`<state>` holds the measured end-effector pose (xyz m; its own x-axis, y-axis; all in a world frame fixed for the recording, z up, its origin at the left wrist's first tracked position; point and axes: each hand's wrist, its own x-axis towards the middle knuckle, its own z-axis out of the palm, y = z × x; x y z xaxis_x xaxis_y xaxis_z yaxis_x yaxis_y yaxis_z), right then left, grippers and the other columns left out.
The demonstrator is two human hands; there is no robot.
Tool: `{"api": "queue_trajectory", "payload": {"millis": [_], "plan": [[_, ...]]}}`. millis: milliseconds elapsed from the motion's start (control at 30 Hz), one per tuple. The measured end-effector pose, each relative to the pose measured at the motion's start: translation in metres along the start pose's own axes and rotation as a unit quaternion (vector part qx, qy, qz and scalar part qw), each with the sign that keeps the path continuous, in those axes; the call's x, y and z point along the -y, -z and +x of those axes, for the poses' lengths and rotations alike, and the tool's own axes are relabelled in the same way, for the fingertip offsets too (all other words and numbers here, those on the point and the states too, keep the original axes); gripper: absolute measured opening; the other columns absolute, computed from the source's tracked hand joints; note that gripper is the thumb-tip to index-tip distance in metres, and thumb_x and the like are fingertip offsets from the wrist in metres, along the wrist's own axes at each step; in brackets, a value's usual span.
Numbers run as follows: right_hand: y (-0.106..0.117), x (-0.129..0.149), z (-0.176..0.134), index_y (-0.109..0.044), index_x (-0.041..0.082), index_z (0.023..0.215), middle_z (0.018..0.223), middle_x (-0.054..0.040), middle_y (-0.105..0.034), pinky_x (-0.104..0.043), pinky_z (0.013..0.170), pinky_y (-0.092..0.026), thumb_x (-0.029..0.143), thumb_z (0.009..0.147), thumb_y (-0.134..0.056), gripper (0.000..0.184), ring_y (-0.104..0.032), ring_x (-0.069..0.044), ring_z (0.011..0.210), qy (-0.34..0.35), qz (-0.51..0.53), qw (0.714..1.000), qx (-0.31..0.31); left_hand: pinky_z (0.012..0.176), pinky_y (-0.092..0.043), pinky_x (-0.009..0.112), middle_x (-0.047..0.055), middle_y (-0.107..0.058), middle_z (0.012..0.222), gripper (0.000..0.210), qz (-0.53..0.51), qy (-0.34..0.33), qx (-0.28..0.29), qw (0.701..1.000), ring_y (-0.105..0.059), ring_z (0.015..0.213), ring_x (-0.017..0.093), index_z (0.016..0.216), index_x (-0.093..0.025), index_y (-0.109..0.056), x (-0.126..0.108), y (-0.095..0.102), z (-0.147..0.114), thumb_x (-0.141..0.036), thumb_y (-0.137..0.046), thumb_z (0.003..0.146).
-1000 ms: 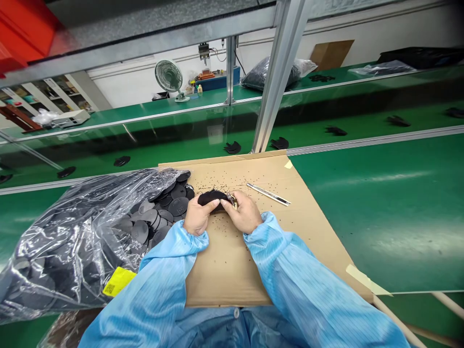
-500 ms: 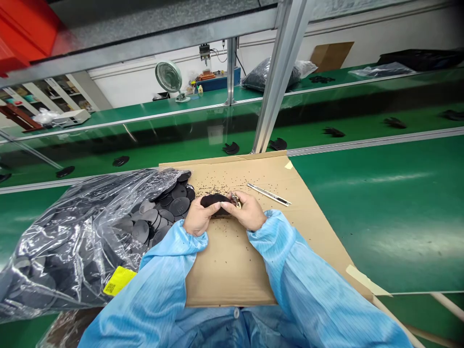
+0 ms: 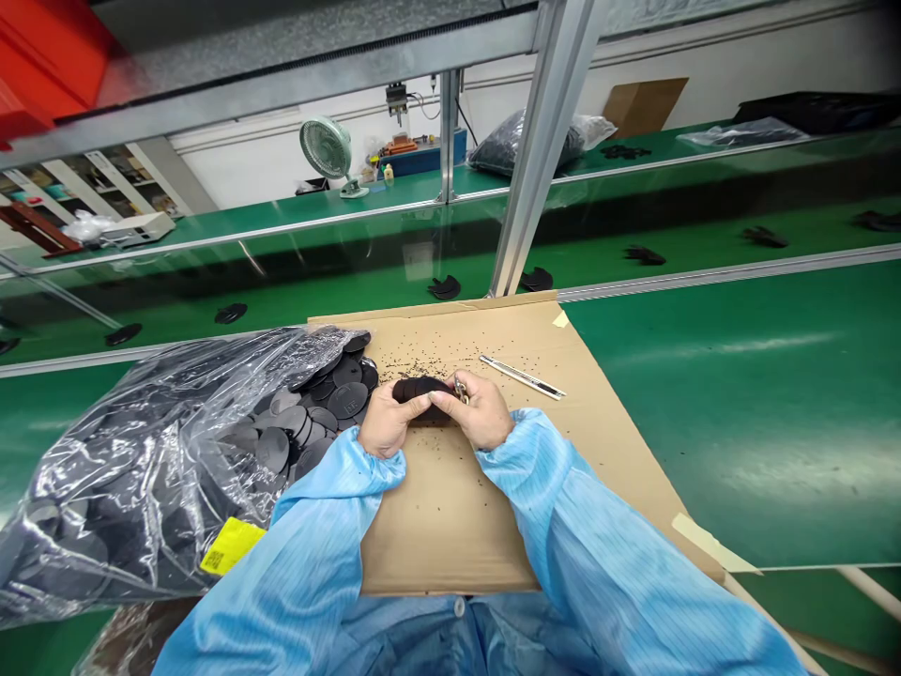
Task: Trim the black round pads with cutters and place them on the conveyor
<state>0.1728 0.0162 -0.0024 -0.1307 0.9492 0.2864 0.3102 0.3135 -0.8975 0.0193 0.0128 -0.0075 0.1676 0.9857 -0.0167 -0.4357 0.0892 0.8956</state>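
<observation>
My left hand (image 3: pixel 384 421) grips the left end of a fanned stack of black plastic discs (image 3: pixel 420 387), its thumb across the near side. At the other end my right hand (image 3: pixel 482 413) is closed on the same discs, the two thumbs almost meeting. A small shiny metal tool (image 3: pixel 461 389), perhaps nippers, is tucked in the right hand; most of it is hidden by the fingers. Under the hands lies a cardboard sheet (image 3: pixel 443 526), strewn with tiny black bits beyond the discs. A slim utility knife (image 3: pixel 522 376) rests on the cardboard to the right.
On the left, a clear plastic bag (image 3: pixel 141 469) spills loose black discs (image 3: pixel 274 449) toward the cardboard. Beyond it a green conveyor belt (image 3: pixel 338 291) carries small groups of black pieces (image 3: pixel 445 287). A metal post (image 3: pixel 539 160) rises behind the cardboard. A green fan (image 3: pixel 328 148) stands farther back.
The discs in my hands are fanned out a little more, and their edges show separately. Both hands stay nearly in place. The black pieces on the belt have shifted slightly left.
</observation>
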Motion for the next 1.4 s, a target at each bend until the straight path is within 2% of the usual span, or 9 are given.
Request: {"api": "queue_trajectory", "payload": {"millis": [100,200,300,567,867,1100,1167,1267,1400], "plan": [[-0.004,0.001,-0.002,-0.058,0.019,0.069,0.056,0.0023,-0.051,-0.024,0.053,-0.039,0.049,0.08,-0.06,0.032,-0.046,-0.013,0.055,0.013,-0.028,0.999,-0.029,0.084,-0.05,0.036,0.007,-0.069,0.09,0.04,-0.025,0.016,-0.025,0.999,-0.065,0.085,0.019,0.089,-0.014,-0.066,-0.001,0.0,0.003,-0.029,-0.085,0.057],[-0.007,0.003,-0.005,-0.066,0.018,0.091,0.079,-0.004,-0.066,-0.029,0.068,-0.048,0.042,0.085,-0.056,0.026,-0.059,-0.017,0.072,0.07,-0.016,0.997,-0.021,0.064,-0.05,0.025,0.003,-0.065,0.088,0.047,-0.04,0.073,-0.05,0.995,-0.061,0.072,0.012,0.097,-0.017,-0.061,-0.001,0.004,0.006,-0.035,-0.083,0.06],[-0.008,0.003,-0.006,-0.065,0.02,0.105,0.098,-0.0081,-0.069,-0.035,0.081,-0.05,0.032,0.087,-0.053,0.025,-0.063,-0.021,0.088,0.129,-0.014,0.991,-0.017,0.045,-0.039,0.017,-0.001,-0.059,0.078,0.049,-0.041,0.116,-0.037,0.992,-0.054,0.058,0.008,0.101,-0.02,-0.057,-0.002,0.007,0.007,-0.039,-0.081,0.063],[-0.007,0.005,-0.008,-0.066,0.021,0.1,0.087,-0.0077,-0.069,-0.037,0.081,-0.05,0.025,0.09,-0.048,0.021,-0.062,-0.021,0.082,0.223,-0.107,0.968,-0.04,0.04,-0.036,0.016,-0.001,-0.055,0.074,0.046,-0.067,0.156,0.033,0.985,-0.052,0.056,0.008,0.094,-0.018,-0.058,-0.005,0.004,0.0,-0.048,-0.077,0.066],[-0.008,0.002,-0.008,-0.068,0.02,0.102,0.083,-0.0088,-0.067,-0.039,0.078,-0.046,0.021,0.091,-0.044,0.026,-0.058,-0.022,0.079,0.267,-0.158,0.95,-0.044,0.041,-0.034,0.016,-0.001,-0.055,0.072,0.047,-0.063,0.154,0.02,0.986,-0.049,0.054,0.007,0.094,-0.017,-0.058,-0.006,0.002,-0.002,-0.045,-0.08,0.063],[-0.012,0.0,-0.008,-0.066,0.02,0.1,0.088,-0.0075,-0.068,-0.037,0.08,-0.048,0.023,0.09,-0.047,0.022,-0.06,-0.02,0.082,0.233,-0.113,0.964,-0.054,0.049,-0.041,0.017,-0.001,-0.059,0.073,0.042,-0.097,0.115,-0.017,0.989,-0.051,0.058,0.006,0.095,-0.015,-0.064,-0.004,0.005,0.003,-0.032,-0.083,0.062],[-0.013,-0.002,-0.007,-0.065,0.02,0.1,0.09,-0.0073,-0.068,-0.036,0.079,-0.049,0.026,0.089,-0.05,0.02,-0.061,-0.02,0.083,0.194,-0.07,0.975,-0.076,0.059,-0.046,0.018,0.002,-0.065,0.085,0.043,-0.101,0.077,-0.042,0.991,-0.057,0.068,0.008,0.098,-0.015,-0.065,-0.004,0.004,0.005,-0.024,-0.083,0.061],[-0.014,-0.007,-0.003,-0.065,0.019,0.096,0.089,-0.0064,-0.068,-0.033,0.075,-0.05,0.03,0.087,-0.054,0.019,-0.062,-0.018,0.08,0.105,0.001,0.984,-0.143,0.082,-0.049,0.025,0.005,-0.068,0.102,0.045,-0.099,0.023,-0.099,0.99,-0.062,0.091,0.014,0.101,-0.016,-0.065,-0.002,0.002,0.008,-0.016,-0.082,0.059],[-0.012,-0.012,0.003,-0.065,0.018,0.089,0.076,-0.0032,-0.066,-0.028,0.065,-0.048,0.034,0.084,-0.055,0.02,-0.058,-0.015,0.067,0.024,0.049,0.978,-0.2,0.093,-0.047,0.038,0.007,-0.069,0.1,0.042,-0.003,-0.049,-0.149,0.988,-0.063,0.095,0.021,0.099,-0.016,-0.067,-0.011,0.008,0.028,-0.018,-0.078,0.059]]}}
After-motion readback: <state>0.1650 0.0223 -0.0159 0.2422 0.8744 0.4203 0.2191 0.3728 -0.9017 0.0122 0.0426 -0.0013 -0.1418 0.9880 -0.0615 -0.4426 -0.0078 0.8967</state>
